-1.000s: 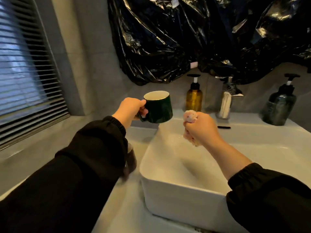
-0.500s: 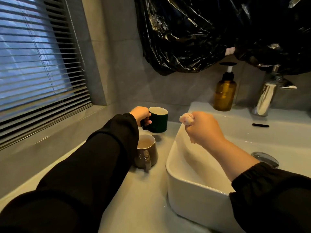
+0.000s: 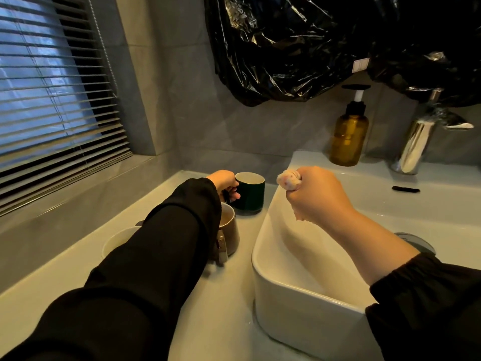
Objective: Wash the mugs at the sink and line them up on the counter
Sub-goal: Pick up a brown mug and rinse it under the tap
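Note:
A dark green mug (image 3: 250,198) with a pale inside stands upright on the counter (image 3: 223,303), left of the white basin (image 3: 281,303). My left hand (image 3: 226,182) grips its handle. In front of it stands a brown mug (image 3: 231,234), handle toward me, and behind my left sleeve shows part of a white mug (image 3: 117,242). My right hand (image 3: 312,194) is raised over the basin's left rim, fist closed around a wadded pinkish cloth (image 3: 288,179).
An amber pump bottle (image 3: 348,138) and a chrome tap (image 3: 416,144) stand on the basin's back ledge. The drain (image 3: 416,242) lies in the bowl. A black plastic sheet (image 3: 312,43) hangs on the wall. A window with blinds (image 3: 52,87) is at the left.
My left hand has carried the green mug from over the basin's corner down to the counter behind the brown mug. The view has swung left. My right hand keeps the cloth.

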`<state>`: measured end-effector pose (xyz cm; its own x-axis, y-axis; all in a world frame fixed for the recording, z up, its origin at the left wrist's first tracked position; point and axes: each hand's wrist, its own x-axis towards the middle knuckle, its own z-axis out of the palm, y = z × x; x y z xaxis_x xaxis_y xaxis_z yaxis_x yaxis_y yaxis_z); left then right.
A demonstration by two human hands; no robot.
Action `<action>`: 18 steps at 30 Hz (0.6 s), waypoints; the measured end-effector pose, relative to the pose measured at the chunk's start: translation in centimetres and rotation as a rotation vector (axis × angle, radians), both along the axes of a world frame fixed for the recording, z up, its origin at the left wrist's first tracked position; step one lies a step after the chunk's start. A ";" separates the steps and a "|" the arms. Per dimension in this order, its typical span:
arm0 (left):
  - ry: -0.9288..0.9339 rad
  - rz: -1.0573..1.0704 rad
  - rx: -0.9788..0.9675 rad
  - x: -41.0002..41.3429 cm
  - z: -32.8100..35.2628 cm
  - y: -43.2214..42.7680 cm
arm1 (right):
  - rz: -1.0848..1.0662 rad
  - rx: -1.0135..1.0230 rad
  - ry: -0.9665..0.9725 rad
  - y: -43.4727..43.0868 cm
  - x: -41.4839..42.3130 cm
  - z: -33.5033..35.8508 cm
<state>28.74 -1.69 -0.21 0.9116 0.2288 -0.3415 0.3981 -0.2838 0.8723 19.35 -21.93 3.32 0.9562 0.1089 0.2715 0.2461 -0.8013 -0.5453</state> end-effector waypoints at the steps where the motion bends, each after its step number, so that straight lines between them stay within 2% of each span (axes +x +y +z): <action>1: 0.003 -0.006 0.026 0.1 0.0 0.1 | 0.001 -0.001 0.004 0.1 0.0 0.0; 8: 0.018 -0.161 0.524 0.0 0.1 0.9 | 0.011 -0.019 -0.011 0.1 -0.4 0.0; 13: 0.038 -0.201 0.695 -0.8 0.1 1.2 | 0.014 -0.010 -0.069 0.3 -0.7 0.1; 16: -0.122 -0.136 0.849 -1.7 1.7 1.0 | 0.019 0.005 -0.097 0.3 -0.9 0.2; 18: -0.293 -0.076 0.790 -3.2 3.3 0.8 | 0.031 0.001 -0.117 0.3 -1.1 0.3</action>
<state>25.57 -0.92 3.13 0.9610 0.2352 0.1453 0.1417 -0.8705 0.4713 18.26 -21.59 3.64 0.9142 0.1372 0.3812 0.3324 -0.7921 -0.5120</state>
